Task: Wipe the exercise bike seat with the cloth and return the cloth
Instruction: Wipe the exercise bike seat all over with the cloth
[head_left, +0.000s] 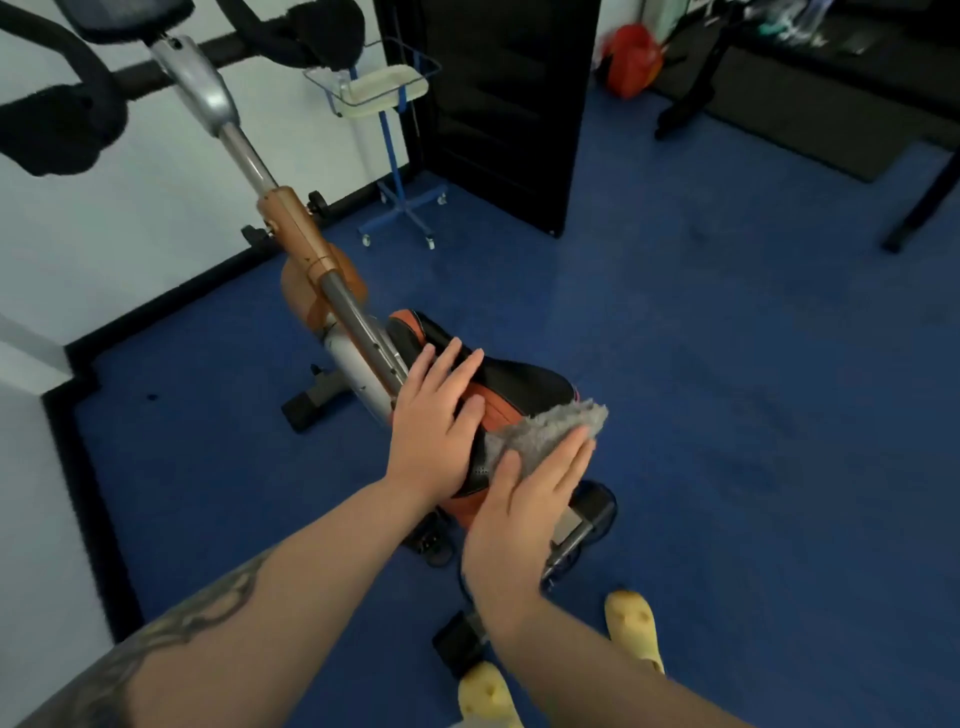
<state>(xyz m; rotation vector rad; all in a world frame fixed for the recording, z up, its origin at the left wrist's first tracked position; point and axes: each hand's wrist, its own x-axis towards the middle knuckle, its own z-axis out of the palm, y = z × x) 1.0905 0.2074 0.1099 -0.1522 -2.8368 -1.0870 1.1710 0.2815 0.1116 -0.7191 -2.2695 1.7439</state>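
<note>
pressing grey cloth (550, 434) onto seat (524, 379), flat right hand (524, 514); left hand (436, 421) flat, empty.

two hands (434, 415), one cloth (550, 434), perhaps two slippers (635, 626)

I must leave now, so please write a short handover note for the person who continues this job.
Left hand: flat on the black-and-orange padded bike seat, steadying it, holding nothing.
Right hand: flat, pressing the fluffy grey cloth on the seat's near right side.
Done: wiping appears under way; how much is finished cannot be told.
Left: finish wiping the seat, then return the cloth.
</note>
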